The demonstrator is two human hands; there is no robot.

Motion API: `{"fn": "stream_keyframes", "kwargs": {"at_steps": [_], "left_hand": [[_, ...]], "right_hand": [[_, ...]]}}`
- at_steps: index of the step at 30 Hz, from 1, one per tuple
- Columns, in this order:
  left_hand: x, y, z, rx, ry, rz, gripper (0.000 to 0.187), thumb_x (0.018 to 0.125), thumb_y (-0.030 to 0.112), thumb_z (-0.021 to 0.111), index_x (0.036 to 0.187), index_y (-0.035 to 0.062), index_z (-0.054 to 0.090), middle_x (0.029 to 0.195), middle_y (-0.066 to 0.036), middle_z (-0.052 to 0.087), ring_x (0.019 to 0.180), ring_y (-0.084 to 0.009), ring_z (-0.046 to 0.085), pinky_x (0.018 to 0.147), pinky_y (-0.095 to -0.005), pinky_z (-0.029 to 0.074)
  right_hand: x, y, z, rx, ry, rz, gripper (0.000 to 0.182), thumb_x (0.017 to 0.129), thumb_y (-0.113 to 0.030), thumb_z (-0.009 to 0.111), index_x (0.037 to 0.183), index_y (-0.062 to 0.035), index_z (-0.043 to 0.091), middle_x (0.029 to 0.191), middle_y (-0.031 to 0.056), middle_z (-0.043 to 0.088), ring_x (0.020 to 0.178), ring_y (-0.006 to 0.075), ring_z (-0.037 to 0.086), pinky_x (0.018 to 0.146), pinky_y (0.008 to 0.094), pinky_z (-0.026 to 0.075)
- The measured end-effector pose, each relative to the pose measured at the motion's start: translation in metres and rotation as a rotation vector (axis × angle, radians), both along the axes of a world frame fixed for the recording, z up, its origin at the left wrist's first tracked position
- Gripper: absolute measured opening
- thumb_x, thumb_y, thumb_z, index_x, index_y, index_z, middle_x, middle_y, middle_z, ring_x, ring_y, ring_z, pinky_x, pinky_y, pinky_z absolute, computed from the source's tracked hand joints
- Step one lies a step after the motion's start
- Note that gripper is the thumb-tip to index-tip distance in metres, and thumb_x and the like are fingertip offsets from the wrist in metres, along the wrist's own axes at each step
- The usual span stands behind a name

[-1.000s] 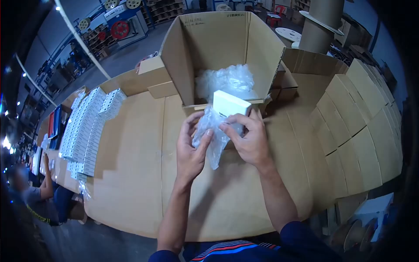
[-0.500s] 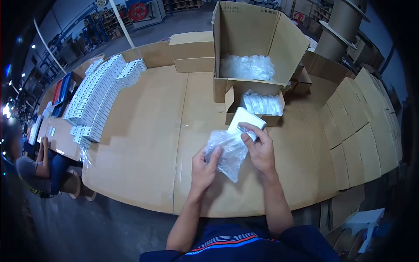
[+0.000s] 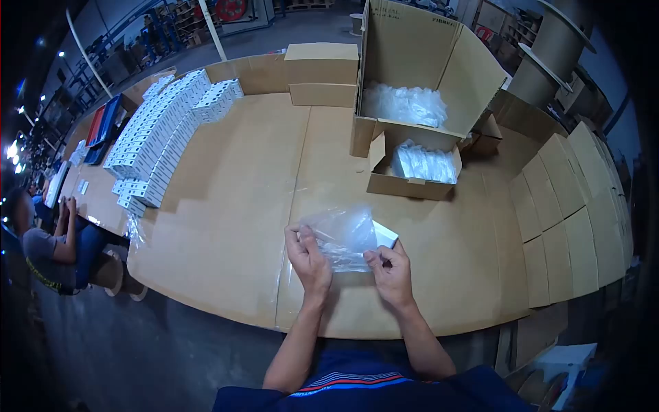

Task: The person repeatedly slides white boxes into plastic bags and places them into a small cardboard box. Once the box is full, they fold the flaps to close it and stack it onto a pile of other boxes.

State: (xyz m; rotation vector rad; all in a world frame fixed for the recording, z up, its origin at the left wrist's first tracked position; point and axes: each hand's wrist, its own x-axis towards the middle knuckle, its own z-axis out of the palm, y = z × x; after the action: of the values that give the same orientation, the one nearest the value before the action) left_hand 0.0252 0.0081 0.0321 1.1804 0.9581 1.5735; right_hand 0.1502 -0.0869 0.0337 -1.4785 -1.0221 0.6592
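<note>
My left hand and my right hand both grip a clear plastic bag above the near part of the cardboard-covered table. A small white box sits inside the bag, with only its right corner showing past the plastic. My left hand pinches the bag's left edge and my right hand pinches its lower right edge.
A small open carton with clear bags stands beyond my hands, a tall open carton with more plastic behind it. Rows of white boxes lie at the left. Folded cartons are stacked at the right. Another person sits at far left.
The white box has gone from sticking out of the bag's top to lying inside it. Both hands have come lower and nearer to me, spreading the bag flat.
</note>
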Motion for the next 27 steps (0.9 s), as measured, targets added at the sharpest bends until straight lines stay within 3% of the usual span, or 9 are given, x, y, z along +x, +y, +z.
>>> {"fn": "stream_keyframes", "kwargs": {"at_steps": [5,7,8,11,14,17,18,22,27], "left_hand": [[0.002,-0.004,-0.008,-0.007,-0.033,-0.115,0.032,0.109,0.034,0.057,0.111,0.0033,0.047,0.093,-0.002,0.055,0.084,-0.0089,0.051,0.077,-0.0237,0.045],[0.003,-0.01,-0.003,-0.022,-0.091,-0.143,0.037,0.106,0.035,0.063,0.114,0.0035,0.045,0.096,-0.004,0.056,0.086,-0.01,0.053,0.08,-0.0244,0.046],[0.001,-0.01,-0.009,-0.055,-0.199,-0.195,0.047,0.102,0.037,0.069,0.122,0.0038,0.041,0.102,-0.009,0.058,0.096,-0.0141,0.054,0.085,-0.0309,0.047],[-0.006,-0.002,-0.013,0.146,0.011,0.028,0.057,0.095,0.032,0.078,0.129,0.0025,0.043,0.111,-0.013,0.06,0.109,-0.0204,0.055,0.092,-0.0383,0.047],[-0.029,-0.001,0.014,0.43,0.466,0.113,0.064,0.089,0.026,0.083,0.136,-0.0006,0.048,0.113,-0.012,0.063,0.114,-0.0262,0.057,0.097,-0.041,0.047],[-0.033,0.005,0.054,0.633,0.786,-0.021,0.058,0.079,0.015,0.087,0.128,0.002,0.06,0.118,-0.014,0.065,0.115,-0.0316,0.059,0.096,-0.0418,0.048],[-0.029,0.005,0.061,0.565,0.796,-0.099,0.053,0.073,0.015,0.09,0.12,0.0059,0.067,0.12,-0.014,0.065,0.113,-0.033,0.06,0.096,-0.0434,0.048],[-0.026,0.011,0.057,0.603,0.943,-0.176,0.052,0.073,0.015,0.09,0.12,0.0099,0.068,0.118,-0.011,0.065,0.11,-0.0304,0.06,0.095,-0.0437,0.049],[-0.019,0.003,0.062,0.6,0.872,-0.101,0.044,0.074,0.014,0.089,0.114,0.0118,0.071,0.116,-0.007,0.063,0.105,-0.0277,0.059,0.09,-0.0414,0.048]], "right_hand": [[-0.01,0.01,-0.002,0.205,0.273,-0.008,0.03,0.098,-0.02,0.075,0.093,0.0083,0.067,0.104,0.0115,0.054,0.091,0.0157,0.052,0.079,0.0296,0.047],[-0.007,0.008,-0.006,0.153,0.232,-0.045,0.028,0.1,-0.018,0.072,0.094,0.0096,0.067,0.11,0.0097,0.054,0.099,0.0153,0.054,0.087,0.0289,0.047],[-0.006,0.007,-0.007,0.126,0.21,-0.063,0.028,0.102,-0.017,0.07,0.095,0.0102,0.067,0.112,0.0088,0.055,0.103,0.0151,0.055,0.091,0.0285,0.047],[-0.003,0.005,-0.004,0.054,-0.075,-0.142,0.021,0.096,-0.014,0.076,0.095,0.0058,0.069,0.112,0.0201,0.058,0.095,0.0269,0.062,0.084,0.0347,0.052],[-0.001,0.004,0.003,0.164,-0.315,-0.159,0.017,0.093,-0.007,0.077,0.096,0.0067,0.068,0.12,0.0188,0.06,0.105,0.0294,0.062,0.091,0.0364,0.049],[0.0,0.006,0.003,0.224,-0.384,-0.165,0.017,0.088,-0.005,0.079,0.095,0.006,0.068,0.122,0.0227,0.06,0.106,0.0354,0.061,0.092,0.039,0.05],[-0.001,0.006,0.004,0.227,-0.383,-0.158,0.016,0.089,-0.005,0.079,0.095,0.006,0.068,0.123,0.0233,0.06,0.107,0.0356,0.061,0.092,0.0391,0.05],[-0.003,0.004,0.009,0.238,-0.372,-0.144,0.015,0.089,-0.004,0.078,0.094,0.0058,0.069,0.126,0.0248,0.059,0.108,0.0363,0.062,0.092,0.0395,0.05],[0.0,0.002,0.009,0.186,-0.394,-0.135,0.012,0.086,-0.001,0.078,0.094,0.0061,0.072,0.136,0.0262,0.056,0.116,0.0389,0.064,0.095,0.0419,0.054]]}}
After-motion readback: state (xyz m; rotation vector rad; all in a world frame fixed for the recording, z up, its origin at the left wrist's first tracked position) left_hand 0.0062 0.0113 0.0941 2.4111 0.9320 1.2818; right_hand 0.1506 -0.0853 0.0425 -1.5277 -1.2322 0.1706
